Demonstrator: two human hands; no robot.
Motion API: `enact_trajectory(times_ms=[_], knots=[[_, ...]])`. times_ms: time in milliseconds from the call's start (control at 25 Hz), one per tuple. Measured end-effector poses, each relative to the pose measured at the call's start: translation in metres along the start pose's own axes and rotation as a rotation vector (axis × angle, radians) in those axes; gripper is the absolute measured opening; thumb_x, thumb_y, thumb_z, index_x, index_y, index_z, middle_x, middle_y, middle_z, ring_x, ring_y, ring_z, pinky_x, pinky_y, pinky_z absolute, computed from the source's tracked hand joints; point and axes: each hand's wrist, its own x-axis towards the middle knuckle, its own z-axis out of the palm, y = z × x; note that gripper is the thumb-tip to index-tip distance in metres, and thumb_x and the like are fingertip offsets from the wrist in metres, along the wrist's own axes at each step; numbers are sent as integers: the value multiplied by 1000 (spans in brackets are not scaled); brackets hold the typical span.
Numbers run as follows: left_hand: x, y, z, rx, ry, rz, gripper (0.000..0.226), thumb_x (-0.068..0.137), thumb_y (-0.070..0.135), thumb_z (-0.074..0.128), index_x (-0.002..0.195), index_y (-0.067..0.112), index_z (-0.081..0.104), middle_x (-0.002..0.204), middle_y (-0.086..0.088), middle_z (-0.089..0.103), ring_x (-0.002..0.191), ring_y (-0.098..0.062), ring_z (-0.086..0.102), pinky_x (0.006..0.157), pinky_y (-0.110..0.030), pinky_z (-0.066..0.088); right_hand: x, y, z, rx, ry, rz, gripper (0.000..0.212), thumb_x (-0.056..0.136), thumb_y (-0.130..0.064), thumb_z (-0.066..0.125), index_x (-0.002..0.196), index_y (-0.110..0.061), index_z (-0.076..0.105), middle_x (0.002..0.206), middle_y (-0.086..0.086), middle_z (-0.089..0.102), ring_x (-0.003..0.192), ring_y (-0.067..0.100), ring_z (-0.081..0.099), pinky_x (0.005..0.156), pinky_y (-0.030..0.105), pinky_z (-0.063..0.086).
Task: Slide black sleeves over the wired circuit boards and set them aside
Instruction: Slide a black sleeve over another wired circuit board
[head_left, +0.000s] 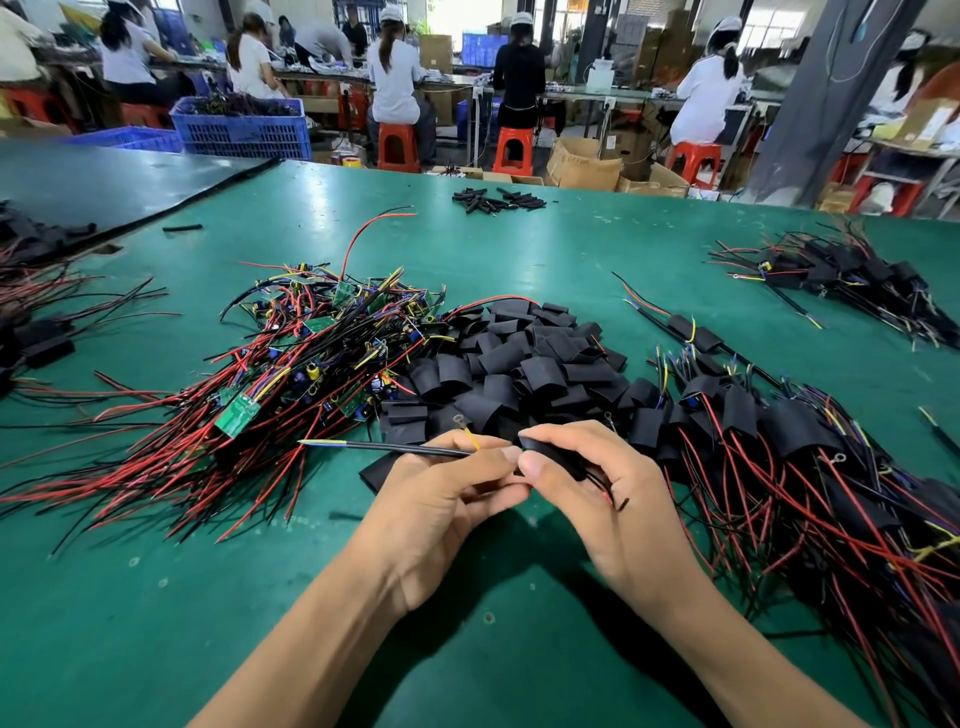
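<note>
Just in front of the sleeve pile (519, 358), the left hand (441, 499) pinches the black cable (384, 447) and the right hand (608, 509) grips the black sleeve (549, 455) — keep the cable straight and push slowly, so no wire snags.

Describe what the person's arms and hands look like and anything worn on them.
The left hand and right hand are bare: no gloves, rings, watch or wristband shows. The left forearm and right forearm are uncovered to the frame's edge; no garment in view.

held sleeve (551, 453) interior hidden, possibly filled, sleeved pile (795, 431) edge-cropped
</note>
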Motion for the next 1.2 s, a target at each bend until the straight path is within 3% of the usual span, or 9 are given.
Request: enact_trajectory(times_ms=[120,200,320,440,600,800,1040,1200], knots=[[-2,0,0,-27,-15,-10,58,60,11,82,111,-10,64,82,-13,71,69,-17,71,64,-24,58,-1,2,2,9,26,-20,18,93,-26,65,107,-19,74,103,-6,70,102,17,67,86,17,47],[-2,0,1,-38,-13,-20,59,59,11,83,111,-10,64,83,-15,71,70,-18,71,64,-24,58,-1,4,4,60,25,29,16,94,-27,64,106,-26,74,102,-8,69,94,13,67,82,16,46],[-2,0,1,-29,-13,-33,41,56,11,83,93,-1,70,76,-14,69,68,-19,71,63,-25,58,0,8,7,173,57,100,15,94,-31,63,101,-29,76,93,-11,68,79,5,63,74,13,46],[-3,-1,3,-3,-23,-26,24,58,9,82,79,4,72,74,-15,68,67,-21,72,63,-25,58,0,14,12,233,85,136,17,93,-32,62,98,-24,76,90,-7,68,71,10,60,70,16,48],[-2,-1,2,9,11,-1,28,59,7,81,84,1,70,74,-19,68,71,-26,72,64,-24,58,0,16,11,334,37,200,20,93,-30,62,106,-23,75,97,1,71,77,15,63,78,29,51],[-1,1,1,-25,27,62,33,60,4,79,88,-1,63,71,-14,69,63,-23,71,60,-23,58,1,6,1,294,-53,169,27,86,-34,72,111,-25,74,95,-4,74,84,9,71,76,15,51],[-4,0,3,35,-29,54,15,60,10,84,68,9,72,75,-18,70,73,-28,73,64,-23,58,-1,7,6,260,25,150,17,87,-26,67,101,-24,76,84,-9,72,79,7,68,73,12,48],[-4,0,3,47,-47,56,15,57,11,85,67,11,74,76,-16,72,71,-23,73,63,-23,58,0,10,6,258,22,158,15,87,-27,67,98,-26,76,97,-4,74,92,12,69,80,18,49]])
